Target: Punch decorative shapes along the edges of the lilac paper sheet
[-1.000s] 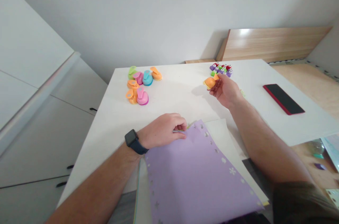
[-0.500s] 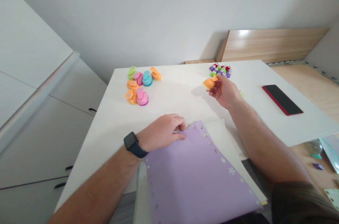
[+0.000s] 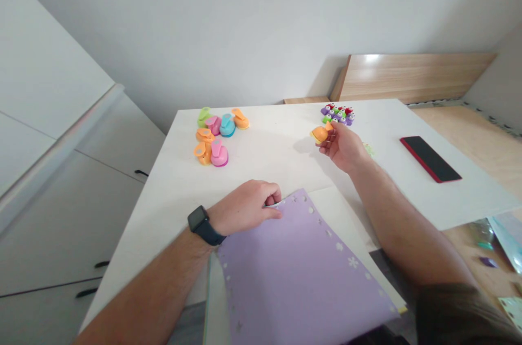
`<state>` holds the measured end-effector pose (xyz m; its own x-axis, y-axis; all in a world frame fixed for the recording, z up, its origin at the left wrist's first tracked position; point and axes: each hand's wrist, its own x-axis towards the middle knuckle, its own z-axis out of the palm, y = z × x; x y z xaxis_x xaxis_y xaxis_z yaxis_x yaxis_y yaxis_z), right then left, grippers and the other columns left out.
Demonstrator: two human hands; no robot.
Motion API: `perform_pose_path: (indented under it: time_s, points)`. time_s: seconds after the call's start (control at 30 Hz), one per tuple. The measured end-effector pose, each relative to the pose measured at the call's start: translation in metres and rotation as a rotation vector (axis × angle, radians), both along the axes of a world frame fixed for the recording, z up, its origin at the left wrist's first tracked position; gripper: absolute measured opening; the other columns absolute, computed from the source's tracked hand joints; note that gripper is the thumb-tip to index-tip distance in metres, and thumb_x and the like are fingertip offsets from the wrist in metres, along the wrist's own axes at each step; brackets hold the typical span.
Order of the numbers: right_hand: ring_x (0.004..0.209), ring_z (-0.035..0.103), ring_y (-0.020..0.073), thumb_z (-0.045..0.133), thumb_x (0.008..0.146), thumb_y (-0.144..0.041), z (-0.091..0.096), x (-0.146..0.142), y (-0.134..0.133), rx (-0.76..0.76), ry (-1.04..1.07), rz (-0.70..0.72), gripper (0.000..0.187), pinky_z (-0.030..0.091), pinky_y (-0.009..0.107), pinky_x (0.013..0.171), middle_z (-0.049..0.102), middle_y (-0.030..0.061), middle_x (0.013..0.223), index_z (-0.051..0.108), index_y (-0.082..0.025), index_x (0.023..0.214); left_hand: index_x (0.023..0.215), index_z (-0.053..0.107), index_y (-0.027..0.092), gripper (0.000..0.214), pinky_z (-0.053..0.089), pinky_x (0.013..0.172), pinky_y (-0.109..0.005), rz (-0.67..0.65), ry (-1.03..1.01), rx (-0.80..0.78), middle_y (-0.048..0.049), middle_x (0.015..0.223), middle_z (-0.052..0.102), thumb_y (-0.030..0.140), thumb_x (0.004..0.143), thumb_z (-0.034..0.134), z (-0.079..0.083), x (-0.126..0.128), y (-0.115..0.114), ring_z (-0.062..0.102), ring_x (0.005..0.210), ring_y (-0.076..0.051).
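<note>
My left hand [image 3: 247,206], with a dark watch on the wrist, is closed in a pinch on the far left corner of a purple paper sheet [image 3: 302,274] with punched shapes along its edges. The sheet lies on a stack of pale sheets at the near edge of the white table [image 3: 265,155]. My right hand [image 3: 342,144] reaches across the table and grips a small orange craft punch [image 3: 320,133] between fingers and thumb, just in front of a cluster of tiny coloured punches [image 3: 337,113].
Several larger punches in orange, pink, blue and green [image 3: 215,136] sit at the far left of the table. A black phone with a red edge [image 3: 430,158] lies at the right. White cabinets stand on the left, a wooden board against the wall behind.
The view has shifted slightly; both hands keep their grips. The purple sheet's corner now lies flatter and a little lower under my left hand.
</note>
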<state>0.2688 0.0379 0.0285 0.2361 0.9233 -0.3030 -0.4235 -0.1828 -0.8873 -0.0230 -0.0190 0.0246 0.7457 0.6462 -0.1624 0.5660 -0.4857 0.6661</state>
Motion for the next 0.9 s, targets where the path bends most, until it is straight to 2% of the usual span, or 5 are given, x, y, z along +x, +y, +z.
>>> perform_pose_path:
  time_s: [0.23,0.6,0.9]
  points:
    - [0.057,0.066,0.016,0.047,0.102,-0.034,0.003,0.0,-0.002,-0.029,0.068,0.032,0.026,0.049,0.026,0.048,0.071,0.0061,0.074,0.055,-0.021,0.081,0.084,0.071,0.02,0.011,0.043,0.074,-0.028,-0.024,-0.006,0.089,-0.0005,0.087,0.069,0.03,0.087,0.076,0.005,0.001,0.001,0.063,0.079,-0.016]
    - [0.058,0.065,0.0152,0.044,0.103,-0.033,0.008,0.0,-0.004,-0.045,0.11,0.078,0.03,0.051,0.024,0.049,0.073,0.0085,0.075,0.056,-0.02,0.079,0.081,0.069,0.021,0.013,0.039,0.067,-0.027,-0.011,-0.007,0.034,0.0022,0.078,0.068,0.03,0.09,0.073,0.004,-0.001,0.0,0.061,0.071,-0.014]
    - [0.056,0.065,0.0146,0.044,0.103,-0.032,0.008,0.001,-0.005,-0.028,0.131,0.124,0.029,0.052,0.023,0.049,0.074,0.009,0.075,0.06,-0.018,0.082,0.084,0.067,0.021,0.012,0.039,0.068,-0.029,0.082,0.059,0.215,-0.0012,0.083,0.069,0.03,0.092,0.066,0.0,-0.017,0.02,0.061,0.076,-0.018]
